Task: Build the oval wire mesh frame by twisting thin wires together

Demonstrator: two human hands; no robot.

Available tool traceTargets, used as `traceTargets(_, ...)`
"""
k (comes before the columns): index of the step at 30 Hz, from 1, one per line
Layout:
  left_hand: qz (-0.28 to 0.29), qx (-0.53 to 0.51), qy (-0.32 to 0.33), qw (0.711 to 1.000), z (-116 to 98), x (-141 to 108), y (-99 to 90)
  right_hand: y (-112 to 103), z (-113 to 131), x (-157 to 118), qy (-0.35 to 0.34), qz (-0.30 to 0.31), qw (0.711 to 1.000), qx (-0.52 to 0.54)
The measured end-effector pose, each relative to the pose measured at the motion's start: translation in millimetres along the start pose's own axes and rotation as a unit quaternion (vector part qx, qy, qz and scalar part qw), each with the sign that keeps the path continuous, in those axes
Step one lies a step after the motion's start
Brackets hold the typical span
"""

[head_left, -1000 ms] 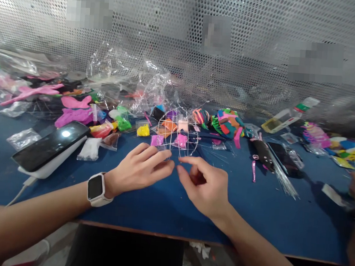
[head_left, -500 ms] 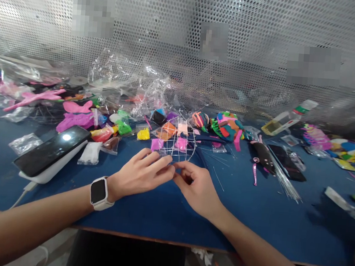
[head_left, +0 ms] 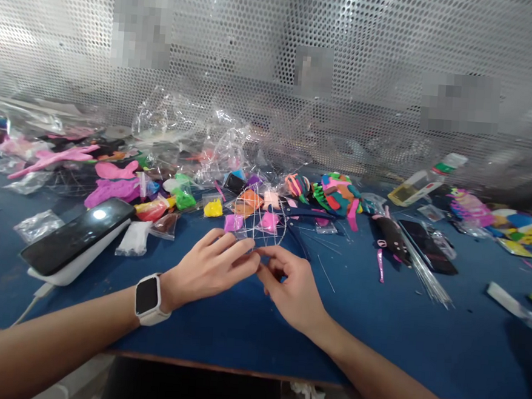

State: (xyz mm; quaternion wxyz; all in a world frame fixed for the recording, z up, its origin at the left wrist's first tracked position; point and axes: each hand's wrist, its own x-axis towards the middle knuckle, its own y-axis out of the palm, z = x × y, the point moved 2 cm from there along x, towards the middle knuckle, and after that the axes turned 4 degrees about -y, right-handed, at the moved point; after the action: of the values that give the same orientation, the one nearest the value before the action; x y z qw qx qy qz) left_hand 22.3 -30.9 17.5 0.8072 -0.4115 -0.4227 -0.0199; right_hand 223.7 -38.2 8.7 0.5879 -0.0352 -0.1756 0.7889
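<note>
A round frame of thin silvery wire (head_left: 256, 218), crossed by wires like a grid, stands up from between my two hands. My left hand (head_left: 218, 262), with a white watch (head_left: 148, 296) on its wrist, has its fingers closed at the frame's lower edge. Touching its fingertips, my right hand (head_left: 290, 283) pinches the same edge with thumb and forefinger. Behind the frame lie blue-handled pliers (head_left: 305, 213) and packets of orange (head_left: 247, 203) and purple (head_left: 233, 223) clay. The exact spot gripped is hidden by the fingers.
A black phone (head_left: 79, 232) lies on a white block at the left. Clay packets and clear bags spread along the back beneath a perforated metal screen (head_left: 250, 34). At the right are a bottle (head_left: 426, 181), loose wires (head_left: 427, 268), a dark phone (head_left: 429, 247) and colourful clay shapes (head_left: 339, 195).
The wire frame has tilted slightly and shifted a little left between my hands. Both hands keep nearly the same grip, and the camera's view has moved slightly.
</note>
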Motion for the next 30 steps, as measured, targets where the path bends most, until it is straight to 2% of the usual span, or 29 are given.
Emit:
traceTargets(7, 0.012, -0.012, -0.003, 1.000, -1, 0, 0.5, -1, -3, 2, 0.023, -0.004, 0.999, 0.042)
traceTargets(14, 0.021, -0.021, -0.018, 0.999, -4, -1, -1.2, -2, 1, 2, -0.018, -0.032, 0.999, -0.012)
traceTargets(19, 0.025, -0.027, -0.022, 0.999, -3, -4, 0.3, -3, -5, 5, -0.009, -0.025, 0.999, -0.017)
traceTargets(25, 0.072, -0.035, -0.019, 0.997, -1, -8, 6.0, -5, -12, 9, -0.007, -0.006, 0.999, -0.053)
traceTargets(30, 0.122, -0.068, -0.049, 0.989, -2, -14, 12.3, -5, -19, 12, 0.002, 0.034, 0.996, -0.078)
